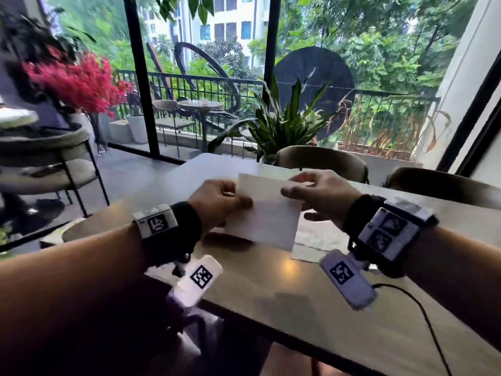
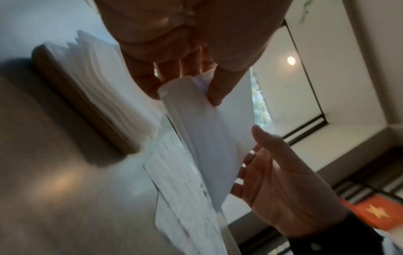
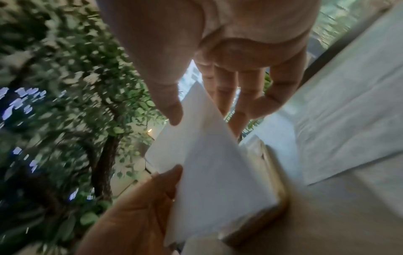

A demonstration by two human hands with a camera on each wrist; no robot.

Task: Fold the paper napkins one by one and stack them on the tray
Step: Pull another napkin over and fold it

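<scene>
- The table (image 1: 352,308), a long pale wooden top by a glass wall, serves as the work surface; the person holds both hands above its near part, presumably so the sheet can be creased in the air and then lowered.
- The flat napkins (image 1: 311,253) waiting to be folded lie spread on the table just under the right wrist, within easy reach of either hand for the next pick.
- The tray (image 2: 72,96), a brown wooden slab, sits on the table beside those loose sheets and carries a stack of folded napkins (image 2: 104,82), so part of the job already looks done.
- The napkin (image 1: 267,210) in hand is a white paper sheet held clear of the table between the two hands, hanging nearly upright; the left wrist view shows it doubled over along the top, which suggests a fold is being made.
- The left hand (image 1: 217,202) pinches the napkin's left edge between thumb and curled fingers, steadying that side.
- The right hand (image 1: 322,196) grips the opposite edge, thumb in front and fingers behind, likely to line up the edges.
</scene>
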